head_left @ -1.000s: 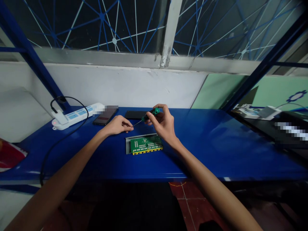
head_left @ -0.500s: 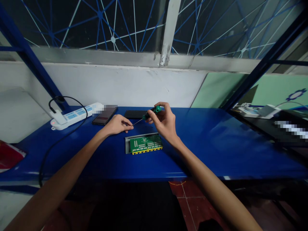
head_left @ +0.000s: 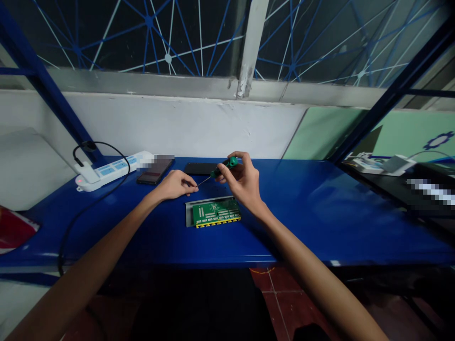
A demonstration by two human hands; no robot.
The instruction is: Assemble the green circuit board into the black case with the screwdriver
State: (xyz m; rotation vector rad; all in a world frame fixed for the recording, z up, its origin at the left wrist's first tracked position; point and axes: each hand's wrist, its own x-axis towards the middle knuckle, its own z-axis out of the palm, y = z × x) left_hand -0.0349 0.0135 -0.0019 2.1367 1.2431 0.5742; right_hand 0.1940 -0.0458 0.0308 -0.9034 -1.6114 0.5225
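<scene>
A screwdriver (head_left: 231, 163) with a green and black handle is in my right hand (head_left: 246, 182), fingers wrapped round the handle. Its thin shaft slopes down to the left. At the tip, my left hand (head_left: 177, 184) has thumb and fingers pinched together; whatever is between them is too small to make out. Just below the hands, a green circuit board (head_left: 213, 211) with a yellow toothed front edge sits in a grey metal tray (head_left: 189, 215) on the blue table. A few tiny dark specks lie on the table behind the tray.
Behind the hands lies a flat black panel (head_left: 199, 168). A phone (head_left: 155, 171) and a white power strip (head_left: 110, 170) with a black cable (head_left: 76, 215) are at the left. A red packet (head_left: 16, 229) is at the far left edge, a white adapter (head_left: 398, 164) at the right.
Almost nothing differs. Both hands and the screwdriver keep the same pose, with the left fingertips still at the screwdriver's tip; the whole view has shifted very slightly.
</scene>
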